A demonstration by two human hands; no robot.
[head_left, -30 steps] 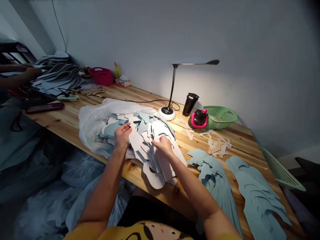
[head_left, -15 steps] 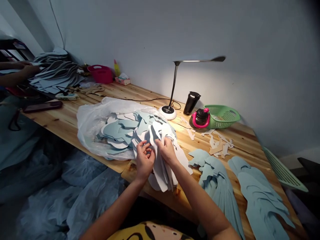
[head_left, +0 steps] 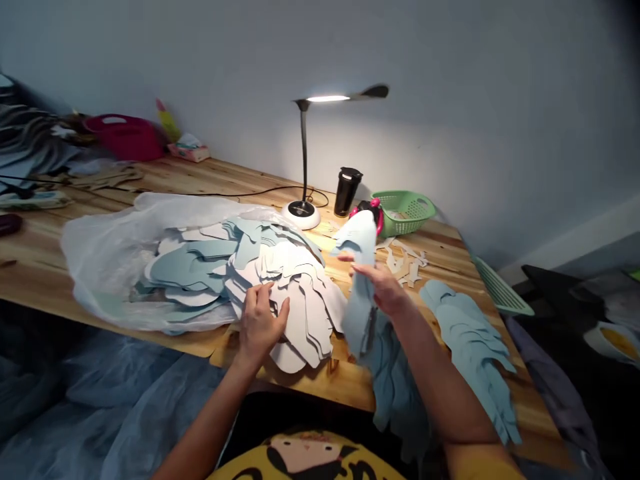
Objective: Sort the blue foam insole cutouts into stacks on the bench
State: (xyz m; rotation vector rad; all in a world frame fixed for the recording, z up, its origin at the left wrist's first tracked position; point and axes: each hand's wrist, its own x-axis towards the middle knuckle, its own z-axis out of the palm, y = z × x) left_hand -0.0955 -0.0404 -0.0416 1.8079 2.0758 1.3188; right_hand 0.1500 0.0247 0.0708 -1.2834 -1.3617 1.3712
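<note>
Flat cut-out pieces, white on one face and pale blue on the other, lie about both hands; their material I cannot make out. My left hand [head_left: 261, 323] rests on the near edge of the white cut-out pieces [head_left: 305, 307], fingers bent and apart, gripping nothing. My right hand [head_left: 385, 285] is closed on a pale blue cut-out piece [head_left: 359, 313], lifted and tilted above the table; whether it is one layer or more is unclear. Below that wrist, more blue pieces [head_left: 395, 380] hang over the table edge. Another fanned row of blue pieces [head_left: 470, 340] lies farther right.
An opened plastic bag [head_left: 105, 247] with blue and white pieces spreads at left on the wooden table [head_left: 240, 177]. Behind stand a lit desk lamp [head_left: 301, 212], a black tumbler [head_left: 347, 193] and a green basket [head_left: 410, 213]. Paper scraps [head_left: 405, 260] lie near the basket.
My right hand has left the white pieces and moved right, now with a blue piece in it. My left hand has settled on the white pieces. The view has turned right.
</note>
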